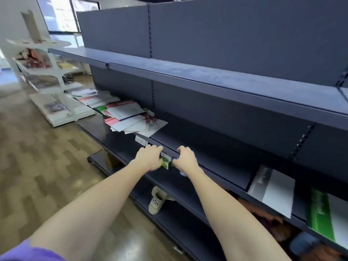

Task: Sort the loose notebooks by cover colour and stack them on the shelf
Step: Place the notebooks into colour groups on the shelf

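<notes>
Fingers of both hands, left hand [149, 157] and right hand [185, 157], curl round a green-covered notebook [165, 162] between them at the shelf edge [216, 172], likely squaring it before setting it down. Beyond the fingers to the left sprawls the unsorted pile of notebooks [130, 115]; to their right lie a grey notebook [273, 187] and a green notebook [322, 213], leaving bare shelf between.

"TOY" on slipper [157, 201] strap.
</notes>
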